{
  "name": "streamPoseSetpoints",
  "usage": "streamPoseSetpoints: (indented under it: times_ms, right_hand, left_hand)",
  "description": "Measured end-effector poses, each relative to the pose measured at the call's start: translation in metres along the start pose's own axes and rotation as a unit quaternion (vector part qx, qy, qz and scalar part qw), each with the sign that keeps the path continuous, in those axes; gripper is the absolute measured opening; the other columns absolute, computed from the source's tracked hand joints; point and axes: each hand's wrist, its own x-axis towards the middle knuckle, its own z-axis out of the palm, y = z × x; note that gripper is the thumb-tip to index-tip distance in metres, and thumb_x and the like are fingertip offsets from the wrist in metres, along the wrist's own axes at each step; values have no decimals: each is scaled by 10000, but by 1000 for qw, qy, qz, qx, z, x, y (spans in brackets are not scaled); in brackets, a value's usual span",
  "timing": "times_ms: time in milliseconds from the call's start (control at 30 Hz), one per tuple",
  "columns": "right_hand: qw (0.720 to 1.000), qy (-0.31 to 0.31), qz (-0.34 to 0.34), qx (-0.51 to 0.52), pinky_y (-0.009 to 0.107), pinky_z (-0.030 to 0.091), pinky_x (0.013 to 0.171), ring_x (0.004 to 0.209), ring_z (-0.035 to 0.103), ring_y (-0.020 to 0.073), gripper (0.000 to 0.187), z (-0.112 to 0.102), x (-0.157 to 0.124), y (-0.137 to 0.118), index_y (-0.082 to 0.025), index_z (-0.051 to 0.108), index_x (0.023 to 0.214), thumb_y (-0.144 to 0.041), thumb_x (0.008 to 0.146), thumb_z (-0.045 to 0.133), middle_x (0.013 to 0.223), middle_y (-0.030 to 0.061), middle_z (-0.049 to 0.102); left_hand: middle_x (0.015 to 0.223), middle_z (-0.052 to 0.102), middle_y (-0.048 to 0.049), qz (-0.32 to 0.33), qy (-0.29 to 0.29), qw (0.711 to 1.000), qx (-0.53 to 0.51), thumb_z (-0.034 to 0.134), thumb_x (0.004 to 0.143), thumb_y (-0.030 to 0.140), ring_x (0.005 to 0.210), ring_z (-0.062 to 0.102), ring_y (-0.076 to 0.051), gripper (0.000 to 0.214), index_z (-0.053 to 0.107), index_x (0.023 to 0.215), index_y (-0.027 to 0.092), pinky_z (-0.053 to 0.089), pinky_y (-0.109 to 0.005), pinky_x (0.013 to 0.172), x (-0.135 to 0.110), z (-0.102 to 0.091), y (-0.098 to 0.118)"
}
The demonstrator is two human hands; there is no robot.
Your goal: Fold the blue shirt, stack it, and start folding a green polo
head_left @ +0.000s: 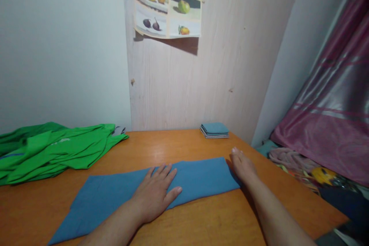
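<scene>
Our left hand (pixel 155 194): flat on blue cloth (pixel 201 178), fingers kinda spread
Our right hand (pixel 243 166): by its right end, fingers loosely extended

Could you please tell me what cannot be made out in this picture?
All in the head view:
Blue cloth: its middle is covered by the left hand and forearm.
Right hand: its palm is hidden, turned away from the camera.
Green clothes: cut off by the picture's left edge.
Pale mark on them: too small and blurred to read.
</scene>
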Motion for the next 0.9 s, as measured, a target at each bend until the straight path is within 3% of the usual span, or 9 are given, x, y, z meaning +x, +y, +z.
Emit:
streamPoseSetpoints:
  times_ms: [167, 367, 467, 700, 800, 900]
  right_hand:
    - [998, -30, -62, -10, 432, 210, 1215, 1492, 255, 250, 731, 9, -6, -14, -130, 401, 1513, -566, 991, 133, 1581, 108, 365]
    - [973, -185, -110, -89, 572, 59, 1208, 1525, 102, 276, 788, 21, -19, -33, -166, 272, 1568, -663, 966, 170, 1632, 81, 241]
    - [967, -208, -90, -116, 622, 24, 1188, 1526, 95, 282, 805, 21, -20, -35, -183, 239, 1577, -689, 956, 158, 1637, 77, 220]
    - [975, -173, -36, -135, 705, 40, 1147, 1516, 152, 295, 720, 17, -14, -25, -218, 359, 1529, -632, 977, 152, 1620, 77, 280]
    - [986, -109, 8, -126, 713, 83, 1139, 1494, 232, 310, 628, 15, -11, -16, -222, 452, 1473, -555, 992, 224, 1578, 103, 377]
    - [994, -37, 28, -96, 668, 159, 1154, 1470, 294, 321, 609, 10, -5, -7, -154, 455, 1472, -468, 995, 242, 1548, 146, 416]
  left_hand:
    - [1606, 300, -69, -7, -2, 1000, -5, 274, 940, 724, 1498, 216, -333, 733, 386, 1525, 297, 132, -593, 1202, 0, -1, 1]
    - [1612, 274, -66, -15, -16, 1000, 0, 255, 938, 728, 1500, 210, -327, 743, 372, 1532, 297, 126, -589, 1205, 0, -5, 4]
    - [1609, 279, -74, -14, -15, 1000, 0, 257, 938, 728, 1498, 214, -331, 747, 374, 1532, 291, 130, -595, 1203, -1, -4, 3]
    - [1617, 257, -72, -11, -18, 1000, 1, 232, 940, 738, 1504, 195, -324, 756, 357, 1538, 292, 112, -599, 1208, 0, -4, 3]
    - [1619, 252, -79, -15, -24, 1000, 6, 205, 942, 741, 1507, 184, -324, 780, 354, 1540, 264, 114, -603, 1206, -1, -7, 7]
    - [1622, 249, -75, -19, -26, 999, 9, 186, 942, 742, 1509, 175, -320, 788, 361, 1537, 256, 109, -604, 1208, -2, -9, 10]
